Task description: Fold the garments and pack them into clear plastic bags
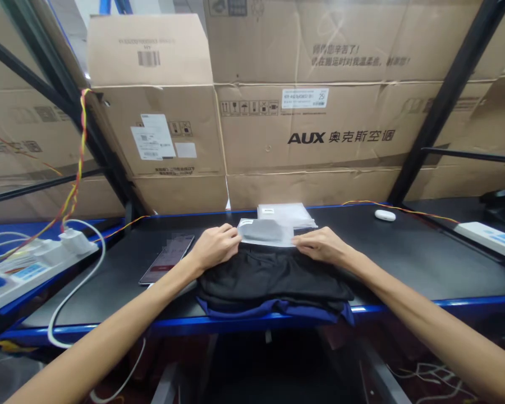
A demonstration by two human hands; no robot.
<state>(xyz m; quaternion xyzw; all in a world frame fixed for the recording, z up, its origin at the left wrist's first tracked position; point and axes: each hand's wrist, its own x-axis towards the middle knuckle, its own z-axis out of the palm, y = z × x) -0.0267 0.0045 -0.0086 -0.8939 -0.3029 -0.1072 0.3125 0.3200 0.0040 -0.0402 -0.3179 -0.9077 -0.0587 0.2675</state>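
Between my hands is a translucent plastic bag (264, 231) with a small white label at its upper left corner. My left hand (219, 242) pinches its left edge, fingers closed. At the lower right corner, my right hand (317, 243) grips the bag with fingers pressed together. Just behind lies a stack of similar clear bags (288, 212). Below the bag, black folded garments (273, 278) are piled at the front edge of the table, with a dark blue garment (252, 308) at the bottom. What the bag contains, if anything, is unclear.
A phone (168, 261) lies left of the pile. A power strip (42, 261) with cables is at far left, another white power strip (490, 238) at far right. A white earbud case (385, 215) sits near the back. Cardboard boxes (256, 151) wall off the rear.
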